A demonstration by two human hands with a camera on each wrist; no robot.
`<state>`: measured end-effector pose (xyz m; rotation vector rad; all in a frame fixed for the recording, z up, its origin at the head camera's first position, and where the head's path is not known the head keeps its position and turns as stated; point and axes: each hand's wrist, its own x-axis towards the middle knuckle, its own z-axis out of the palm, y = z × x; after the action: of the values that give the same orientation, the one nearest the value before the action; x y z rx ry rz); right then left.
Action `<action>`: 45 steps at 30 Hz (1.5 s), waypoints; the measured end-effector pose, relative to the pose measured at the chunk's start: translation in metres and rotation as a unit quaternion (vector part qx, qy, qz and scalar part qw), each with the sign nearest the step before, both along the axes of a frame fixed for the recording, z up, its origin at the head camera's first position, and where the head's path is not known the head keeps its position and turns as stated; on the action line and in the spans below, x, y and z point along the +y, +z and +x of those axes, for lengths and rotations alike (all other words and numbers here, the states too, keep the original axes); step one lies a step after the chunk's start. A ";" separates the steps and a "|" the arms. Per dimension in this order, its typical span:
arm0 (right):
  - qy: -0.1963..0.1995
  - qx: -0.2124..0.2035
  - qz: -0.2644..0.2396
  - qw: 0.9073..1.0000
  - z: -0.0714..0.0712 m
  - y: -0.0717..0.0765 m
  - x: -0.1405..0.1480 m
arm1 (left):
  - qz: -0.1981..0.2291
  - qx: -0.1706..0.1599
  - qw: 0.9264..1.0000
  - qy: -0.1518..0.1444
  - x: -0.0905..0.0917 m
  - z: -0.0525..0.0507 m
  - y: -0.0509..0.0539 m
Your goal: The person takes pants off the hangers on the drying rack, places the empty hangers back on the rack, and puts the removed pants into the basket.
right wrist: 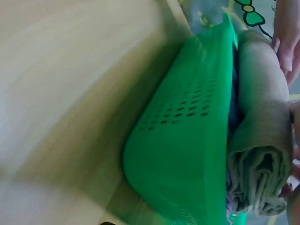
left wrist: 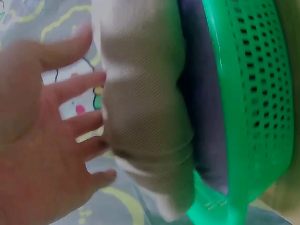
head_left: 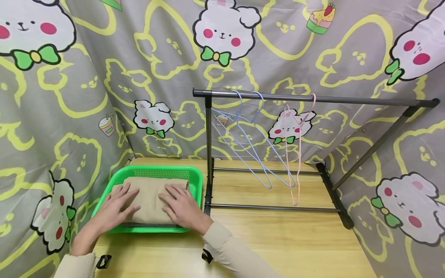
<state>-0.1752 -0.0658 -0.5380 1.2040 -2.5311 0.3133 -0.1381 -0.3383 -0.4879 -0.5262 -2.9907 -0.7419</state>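
Note:
A folded beige cloth item (head_left: 149, 200) lies on top of the green plastic basket (head_left: 199, 181), over darker fabric (left wrist: 206, 103) that shows at its edge in the left wrist view. My left hand (head_left: 116, 206) rests on the cloth's left part with fingers spread. On the right part lies my right hand (head_left: 182, 204), its fingers extended and touching the top. Layered folds show at the cloth's end (right wrist: 260, 178) in the right wrist view, where the right hand is mostly out of frame.
Right of the basket stands a black metal rack (head_left: 309, 99). Two blue hangers (head_left: 250, 148) and a pink hanger (head_left: 299, 154) hang from its bar. Patterned curtain (head_left: 187, 77) surrounds the wooden table (head_left: 278, 239) at the back and sides.

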 end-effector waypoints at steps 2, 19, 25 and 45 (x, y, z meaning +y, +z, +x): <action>-0.018 -0.007 0.025 0.999 0.002 -0.001 -0.005 | 0.015 0.013 1.000 0.004 0.001 0.001 -0.004; -0.091 -0.091 0.170 0.977 -0.001 -0.004 -0.008 | 0.001 0.030 0.999 0.019 0.011 -0.007 -0.044; -0.088 -0.101 0.182 0.974 0.000 -0.008 -0.008 | -0.012 0.023 0.999 0.021 0.007 -0.011 -0.064; -0.047 -0.090 0.088 0.991 0.011 -0.009 0.007 | -0.014 0.019 0.999 0.030 0.007 -0.003 -0.065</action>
<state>-0.1646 -0.0586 -0.5467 1.1613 -2.8119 0.1851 -0.1410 -0.3313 -0.5531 -0.4433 -2.9713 -0.6778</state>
